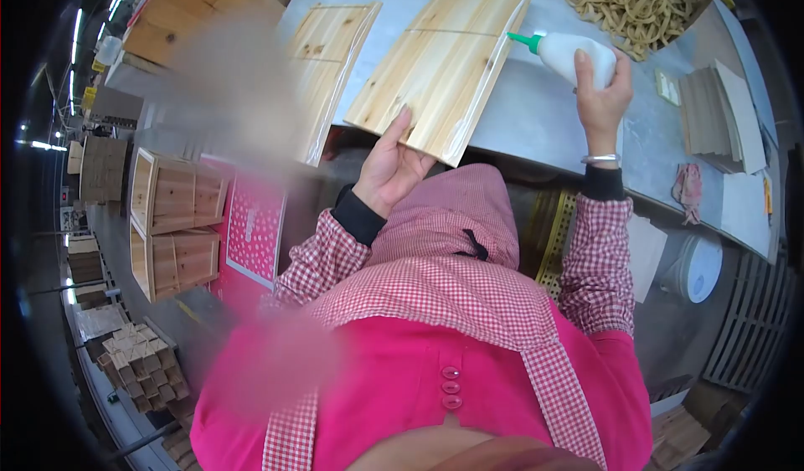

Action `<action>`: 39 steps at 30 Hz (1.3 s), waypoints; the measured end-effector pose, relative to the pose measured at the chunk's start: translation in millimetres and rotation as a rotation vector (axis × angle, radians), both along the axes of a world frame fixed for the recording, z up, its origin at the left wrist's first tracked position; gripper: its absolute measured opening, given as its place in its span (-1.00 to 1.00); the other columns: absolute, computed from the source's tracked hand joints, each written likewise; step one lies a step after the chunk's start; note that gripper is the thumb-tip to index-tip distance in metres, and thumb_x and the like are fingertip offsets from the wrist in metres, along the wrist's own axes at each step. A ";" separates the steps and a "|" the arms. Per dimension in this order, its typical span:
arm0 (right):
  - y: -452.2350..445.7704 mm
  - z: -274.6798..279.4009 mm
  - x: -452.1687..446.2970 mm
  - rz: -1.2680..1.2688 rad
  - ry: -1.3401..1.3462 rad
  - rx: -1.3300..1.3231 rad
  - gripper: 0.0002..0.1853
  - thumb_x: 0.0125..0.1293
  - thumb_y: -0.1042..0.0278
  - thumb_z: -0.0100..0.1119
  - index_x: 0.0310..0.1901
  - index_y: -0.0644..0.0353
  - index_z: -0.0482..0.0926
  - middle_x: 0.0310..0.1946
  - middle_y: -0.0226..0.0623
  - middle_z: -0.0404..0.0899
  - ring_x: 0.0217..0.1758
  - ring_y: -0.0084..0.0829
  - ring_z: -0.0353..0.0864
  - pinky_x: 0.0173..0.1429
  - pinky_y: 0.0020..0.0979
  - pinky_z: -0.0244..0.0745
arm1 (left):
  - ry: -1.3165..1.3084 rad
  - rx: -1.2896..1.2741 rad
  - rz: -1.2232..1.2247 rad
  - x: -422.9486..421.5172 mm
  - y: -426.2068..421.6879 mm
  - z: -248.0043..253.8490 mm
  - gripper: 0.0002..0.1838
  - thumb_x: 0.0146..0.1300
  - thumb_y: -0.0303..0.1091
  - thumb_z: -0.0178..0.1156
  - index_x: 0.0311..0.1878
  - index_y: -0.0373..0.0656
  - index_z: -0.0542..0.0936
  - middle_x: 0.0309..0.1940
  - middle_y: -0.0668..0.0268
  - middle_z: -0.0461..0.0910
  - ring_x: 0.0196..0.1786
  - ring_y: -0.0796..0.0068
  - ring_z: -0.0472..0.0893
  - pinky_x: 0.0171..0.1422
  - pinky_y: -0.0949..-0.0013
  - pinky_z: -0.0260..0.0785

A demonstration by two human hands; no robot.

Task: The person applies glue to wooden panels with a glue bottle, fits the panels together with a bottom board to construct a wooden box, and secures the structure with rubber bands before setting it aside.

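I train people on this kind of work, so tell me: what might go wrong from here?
1. The wooden panel's near end juts past the table's edge, so it might tip if the left hand slipped.
2. The right hand grips a squeeze bottle, its green nozzle at the panel's edge; too hard a squeeze could spill onto the panel or table.
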State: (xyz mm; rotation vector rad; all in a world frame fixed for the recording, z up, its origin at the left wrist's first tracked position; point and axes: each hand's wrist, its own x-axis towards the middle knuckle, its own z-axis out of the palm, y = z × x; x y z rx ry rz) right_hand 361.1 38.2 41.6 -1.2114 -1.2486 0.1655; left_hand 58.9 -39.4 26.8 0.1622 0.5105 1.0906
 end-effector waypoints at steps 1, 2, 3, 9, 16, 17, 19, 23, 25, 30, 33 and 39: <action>8.7 -1.1 2.6 -0.047 -0.007 -0.008 -0.57 0.18 0.21 0.40 -0.08 0.35 0.49 -0.31 -0.19 0.61 -0.27 -0.39 0.61 -0.13 -0.37 0.52 | 0.011 -0.006 -0.003 -0.4 -0.4 -0.7 -0.53 0.45 -0.19 0.08 0.31 -0.20 0.32 0.26 0.15 0.46 0.29 0.28 0.49 0.38 0.19 0.38; 15.7 -2.8 4.9 -0.094 -0.013 -0.015 -0.56 0.18 0.19 0.41 -0.09 0.36 0.49 -0.30 -0.16 0.61 -0.28 -0.38 0.61 -0.14 -0.35 0.52 | 0.032 -0.001 -0.004 -0.5 -0.4 -1.2 -0.54 0.46 -0.20 0.07 0.31 -0.20 0.32 0.26 0.16 0.46 0.30 0.28 0.48 0.39 0.20 0.37; 21.6 -6.1 6.3 -0.103 -0.010 -0.002 -0.56 0.18 0.19 0.41 -0.09 0.36 0.49 -0.30 -0.16 0.61 -0.28 -0.38 0.61 -0.14 -0.35 0.52 | 0.034 0.013 -0.012 -0.8 -0.8 -1.7 -0.54 0.46 -0.20 0.07 0.31 -0.20 0.32 0.26 0.16 0.46 0.30 0.28 0.48 0.39 0.20 0.37; 4.9 2.7 0.9 0.010 0.672 -0.019 -0.63 0.30 0.18 0.30 -0.11 0.31 0.42 -0.32 -0.24 0.54 -0.51 -0.50 0.52 -0.54 -0.47 0.43 | 0.068 -0.024 0.003 -7.1 -6.7 -8.0 -0.54 0.47 -0.30 0.04 0.36 -0.21 0.28 0.32 0.15 0.39 0.37 0.27 0.39 0.44 0.16 0.29; -89.0 29.1 18.5 -0.048 0.825 0.114 -0.63 0.38 0.17 0.16 -0.02 0.29 0.34 -0.30 -0.23 0.52 -0.52 -0.48 0.50 -0.56 -0.47 0.38 | 0.151 -0.004 -0.110 2.4 -25.0 10.8 -0.51 0.49 -0.31 -0.01 0.39 -0.27 0.19 0.30 0.08 0.39 0.33 0.21 0.43 0.39 0.08 0.37; -97.7 29.2 28.3 -0.073 0.844 0.155 -0.63 0.39 0.16 0.14 -0.01 0.29 0.34 -0.29 -0.21 0.52 -0.49 -0.46 0.51 -0.54 -0.46 0.38 | 0.165 0.015 -0.125 8.6 -24.4 11.3 -0.51 0.49 -0.31 -0.01 0.38 -0.28 0.20 0.29 0.08 0.40 0.31 0.23 0.45 0.37 0.11 0.40; -110.1 32.6 40.8 -0.108 0.852 0.223 -0.63 0.39 0.15 0.12 0.01 0.28 0.34 -0.28 -0.20 0.52 -0.45 -0.44 0.52 -0.53 -0.45 0.38 | 0.176 0.067 -0.169 24.0 -17.8 11.1 -0.51 0.49 -0.30 0.00 0.37 -0.29 0.20 0.28 0.09 0.41 0.30 0.25 0.47 0.34 0.13 0.43; -143.7 45.1 64.8 -0.259 0.836 0.297 -0.63 0.39 0.16 0.09 0.04 0.28 0.35 -0.25 -0.18 0.52 -0.42 -0.43 0.52 -0.54 -0.45 0.36 | 0.134 0.105 -0.206 67.8 -10.8 28.6 -0.48 0.48 -0.25 0.00 0.39 -0.28 0.19 0.31 0.08 0.38 0.33 0.20 0.44 0.39 0.11 0.38; -153.2 53.3 69.3 -0.311 0.843 0.325 -0.61 0.40 0.15 0.08 0.05 0.30 0.36 -0.24 -0.18 0.53 -0.47 -0.44 0.49 -0.55 -0.46 0.33 | 0.074 0.112 -0.269 81.8 -8.3 40.2 -0.49 0.48 -0.26 0.01 0.39 -0.28 0.20 0.33 0.09 0.36 0.34 0.21 0.43 0.41 0.10 0.35; -178.9 32.4 93.6 -0.364 0.885 0.372 -0.58 0.44 0.13 0.01 0.13 0.31 0.38 -0.12 -0.16 0.56 -0.46 -0.54 0.45 -0.54 -0.56 0.25 | 0.097 0.228 -0.295 123.9 3.3 98.9 -0.42 0.41 -0.36 0.11 0.42 -0.23 0.17 0.35 0.15 0.33 0.38 0.28 0.37 0.48 0.08 0.22; -179.7 37.9 100.9 -0.412 0.891 0.393 -0.56 0.45 0.11 0.00 0.14 0.32 0.35 -0.21 -0.14 0.56 -0.52 -0.50 0.44 -0.55 -0.53 0.26 | 0.161 0.358 -0.317 151.9 28.9 141.0 -0.43 0.41 -0.37 0.11 0.41 -0.23 0.18 0.34 0.16 0.34 0.37 0.27 0.38 0.49 0.10 0.22; -174.8 32.6 107.1 -0.389 0.900 0.353 -0.54 0.43 0.11 0.01 0.14 0.36 0.37 -0.13 -0.15 0.54 -0.43 -0.50 0.46 -0.53 -0.54 0.26 | -0.023 0.713 -0.372 253.4 116.0 234.2 -0.46 0.38 -0.39 0.15 0.35 -0.26 0.23 0.30 0.12 0.35 0.33 0.29 0.41 0.47 0.15 0.27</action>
